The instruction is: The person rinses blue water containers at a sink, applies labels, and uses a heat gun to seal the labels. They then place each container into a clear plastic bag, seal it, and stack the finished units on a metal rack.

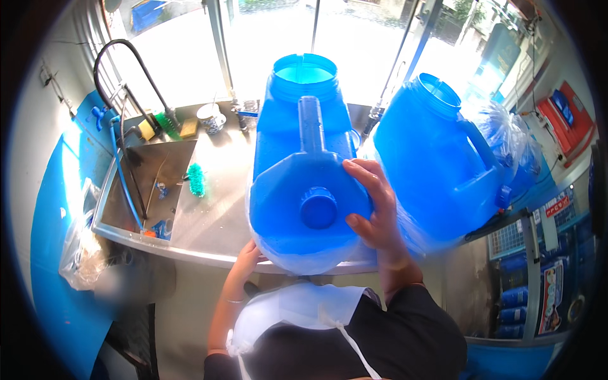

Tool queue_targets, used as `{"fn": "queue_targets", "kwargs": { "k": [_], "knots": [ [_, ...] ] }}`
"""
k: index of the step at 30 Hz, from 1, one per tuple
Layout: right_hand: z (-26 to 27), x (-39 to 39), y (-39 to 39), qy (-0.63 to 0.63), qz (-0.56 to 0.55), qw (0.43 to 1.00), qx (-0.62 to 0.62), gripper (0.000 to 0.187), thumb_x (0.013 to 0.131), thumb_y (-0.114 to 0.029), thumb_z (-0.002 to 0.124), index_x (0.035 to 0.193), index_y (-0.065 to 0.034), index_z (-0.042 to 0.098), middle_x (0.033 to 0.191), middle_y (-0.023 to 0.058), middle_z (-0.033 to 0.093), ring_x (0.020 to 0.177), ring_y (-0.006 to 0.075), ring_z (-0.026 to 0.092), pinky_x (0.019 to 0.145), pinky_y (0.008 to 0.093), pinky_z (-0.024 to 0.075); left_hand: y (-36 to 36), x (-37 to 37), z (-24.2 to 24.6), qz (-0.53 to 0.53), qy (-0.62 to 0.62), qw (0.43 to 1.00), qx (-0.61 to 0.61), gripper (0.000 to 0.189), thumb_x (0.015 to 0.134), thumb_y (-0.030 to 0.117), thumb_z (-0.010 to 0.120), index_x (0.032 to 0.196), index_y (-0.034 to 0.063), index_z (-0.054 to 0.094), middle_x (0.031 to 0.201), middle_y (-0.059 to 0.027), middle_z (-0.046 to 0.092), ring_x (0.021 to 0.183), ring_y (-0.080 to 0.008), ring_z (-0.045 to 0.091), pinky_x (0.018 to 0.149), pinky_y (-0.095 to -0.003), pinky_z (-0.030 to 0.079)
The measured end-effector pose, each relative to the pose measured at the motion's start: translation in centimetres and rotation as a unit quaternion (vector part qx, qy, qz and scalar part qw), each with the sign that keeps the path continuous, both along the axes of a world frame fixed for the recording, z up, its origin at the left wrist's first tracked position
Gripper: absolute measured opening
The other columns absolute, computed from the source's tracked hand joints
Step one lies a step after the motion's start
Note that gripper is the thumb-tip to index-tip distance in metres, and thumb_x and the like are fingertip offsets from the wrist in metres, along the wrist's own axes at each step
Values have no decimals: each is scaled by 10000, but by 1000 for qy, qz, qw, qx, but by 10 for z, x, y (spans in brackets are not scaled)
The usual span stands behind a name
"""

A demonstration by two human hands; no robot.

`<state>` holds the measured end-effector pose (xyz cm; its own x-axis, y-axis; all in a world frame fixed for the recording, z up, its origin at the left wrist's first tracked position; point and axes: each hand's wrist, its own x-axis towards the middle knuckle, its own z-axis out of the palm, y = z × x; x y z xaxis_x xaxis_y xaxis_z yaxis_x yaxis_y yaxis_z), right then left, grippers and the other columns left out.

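Note:
Before me on the counter is a large blue plastic water jug [280, 213], with a wide open mouth, a moulded handle and a capped spout [318, 209] facing me. Clear plastic film wraps its lower part. My right hand [377, 206] holds its right side, thumb and fingers spread over the shoulder. Low at its left, my left hand [249, 259] reaches the counter's front edge beside the film; its fingertips are partly hidden behind the jug. A second blue jug [432, 166] of the same form, also uncapped at the mouth, leans at the right.
A steel sink [142, 185] with a black hose tap [97, 71] lies left. A green bottle brush [195, 180] rests on the steel counter [218, 209]. Sponges [189, 128] and a cup [211, 118] line the back. A bagged blue item [520, 156] sits far right, near a red box [567, 123].

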<state>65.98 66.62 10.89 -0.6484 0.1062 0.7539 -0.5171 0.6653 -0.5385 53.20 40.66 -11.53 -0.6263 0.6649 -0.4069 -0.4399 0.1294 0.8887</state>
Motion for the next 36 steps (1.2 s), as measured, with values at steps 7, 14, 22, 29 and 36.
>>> {"fn": "queue_targets", "kwargs": {
  "k": [7,14,22,29,36],
  "knots": [
    [-1,11,10,24,-59,998,21,562,857,-490,617,1279,-120,582,1209,192,516,1120,326,542,903,453,489,-19,8,-2,-140,119,967,-179,383,941,256,554,1227,3,584,1095,-150,664,996,-229,628,881,-355,484],
    [-1,22,8,32,-44,998,34,536,889,-508,568,1253,-116,599,1205,186,524,1147,329,536,920,450,484,-33,43,76,-94,286,930,-212,336,909,191,586,1158,-32,619,1003,-185,679,925,-252,642,821,-344,489],
    [-8,-49,75,48,-166,972,-159,379,954,-291,520,1234,-51,606,1180,149,584,1041,239,614,881,348,519,10,51,221,141,724,675,6,635,747,312,772,1251,34,504,1190,-196,524,1104,-316,528,939,-386,407],
    [-58,-149,134,-173,-226,933,-218,377,873,-191,564,1201,-13,612,1135,203,616,1014,241,628,810,360,529,73,35,262,26,690,723,30,1105,500,397,920,1417,84,387,1139,-169,549,1038,-324,591,850,-413,504],
    [-105,-218,172,-288,-214,932,-54,590,908,-268,478,1436,-51,331,1458,219,336,1305,422,365,1087,481,322,47,5,261,-4,688,726,20,1255,419,601,885,1426,40,387,1112,-127,547,1020,-264,591,854,-390,499]
  ]
}}
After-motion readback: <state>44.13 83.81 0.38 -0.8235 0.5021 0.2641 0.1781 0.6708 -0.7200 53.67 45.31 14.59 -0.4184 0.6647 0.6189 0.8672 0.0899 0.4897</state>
